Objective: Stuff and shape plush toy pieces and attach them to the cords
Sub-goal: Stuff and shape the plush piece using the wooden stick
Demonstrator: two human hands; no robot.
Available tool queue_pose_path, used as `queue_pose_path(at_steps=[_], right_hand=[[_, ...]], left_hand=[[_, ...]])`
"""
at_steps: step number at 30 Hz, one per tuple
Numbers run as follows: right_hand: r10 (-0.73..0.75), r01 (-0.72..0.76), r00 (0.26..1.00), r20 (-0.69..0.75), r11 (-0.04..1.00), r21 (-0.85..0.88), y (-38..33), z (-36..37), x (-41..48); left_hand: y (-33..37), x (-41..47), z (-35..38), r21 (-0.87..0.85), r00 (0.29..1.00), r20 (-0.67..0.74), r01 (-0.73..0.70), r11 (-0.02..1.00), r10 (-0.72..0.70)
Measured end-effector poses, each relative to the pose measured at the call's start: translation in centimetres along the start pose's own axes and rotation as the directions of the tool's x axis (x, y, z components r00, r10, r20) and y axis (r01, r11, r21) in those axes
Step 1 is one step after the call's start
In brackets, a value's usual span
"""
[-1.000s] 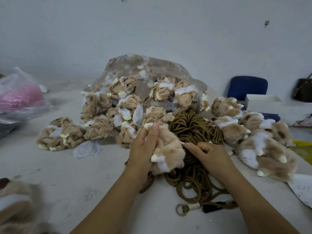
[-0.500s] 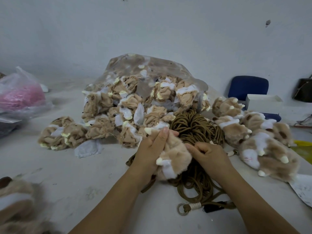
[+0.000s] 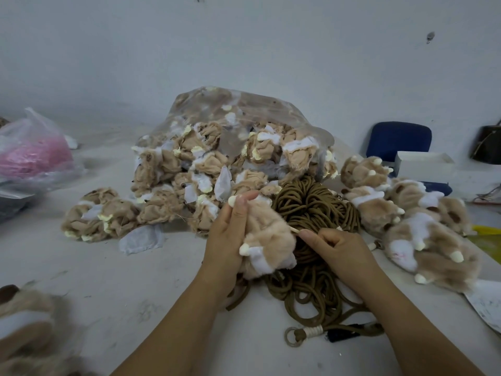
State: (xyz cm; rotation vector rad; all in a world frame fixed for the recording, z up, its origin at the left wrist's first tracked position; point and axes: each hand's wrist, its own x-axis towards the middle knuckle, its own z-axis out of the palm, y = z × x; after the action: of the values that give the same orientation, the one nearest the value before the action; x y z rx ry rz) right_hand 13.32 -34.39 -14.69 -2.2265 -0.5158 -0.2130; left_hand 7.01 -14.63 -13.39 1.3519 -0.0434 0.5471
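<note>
My left hand (image 3: 225, 237) grips a tan and white plush piece (image 3: 268, 240) with small cream claws, held just above the table. My right hand (image 3: 336, 248) is curled beside it and pinches a thin pale stick (image 3: 294, 230) whose tip goes into the plush. Under both hands lies a tangled pile of brown cords (image 3: 311, 210); one cord end with a metal ring (image 3: 294, 336) rests near the table's front. Unstuffed plush pieces (image 3: 206, 169) spill from a clear plastic bag (image 3: 244, 109) behind. Stuffed plush pieces (image 3: 412, 229) are heaped at the right.
A plastic bag with pink material (image 3: 35, 156) sits at the far left. More plush (image 3: 24, 329) lies at the bottom left corner. A blue chair (image 3: 398, 139) and a white box (image 3: 423, 164) stand behind the right heap. Paper (image 3: 485, 305) lies at the table's right edge.
The plush piece has turned and dropped slightly in my left hand. My right hand has shifted a little and now shows the thin stick pushed into the plush.
</note>
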Motion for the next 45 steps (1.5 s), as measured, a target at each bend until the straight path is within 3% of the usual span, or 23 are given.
queue_pose_path(at_steps=[4,11,21,28,37,41,45], right_hand=[[-0.031,0.031,0.999,-0.007,1.000,-0.001,0.0,-0.3,-0.1],[-0.034,0.034,0.999,0.005,0.999,0.041,-1.0,0.8,-0.5],[0.015,-0.015,1.000,-0.005,1.000,0.019,-1.3,1.3,-0.5],[-0.014,-0.001,0.995,-0.095,0.988,-0.153,-1.4,-0.2,-0.2],[-0.018,-0.001,0.996,-0.090,0.978,-0.207,-1.7,-0.5,-0.3],[-0.079,0.055,0.993,-0.087,0.967,-0.250,-1.8,-1.0,-0.4],[-0.141,0.115,0.987,-0.074,0.954,-0.277,-1.9,-1.5,-0.6]], left_hand=[[0.0,-0.1,-0.3,-0.012,0.996,0.048,0.073,0.997,-0.072],[-0.7,-0.1,0.8,0.102,0.987,0.147,0.055,0.993,-0.070],[-1.3,0.1,0.6,0.205,1.000,-0.025,0.018,0.979,-0.013],[-1.2,-0.1,0.3,0.034,0.989,-0.108,0.103,0.994,-0.099],[-0.9,0.3,-0.2,0.274,0.968,-0.216,-0.068,0.959,0.130],[-0.7,0.2,-0.4,0.402,0.959,-0.183,-0.127,0.907,0.215],[-0.4,0.3,-0.9,0.446,0.966,-0.148,-0.124,0.886,0.210]])
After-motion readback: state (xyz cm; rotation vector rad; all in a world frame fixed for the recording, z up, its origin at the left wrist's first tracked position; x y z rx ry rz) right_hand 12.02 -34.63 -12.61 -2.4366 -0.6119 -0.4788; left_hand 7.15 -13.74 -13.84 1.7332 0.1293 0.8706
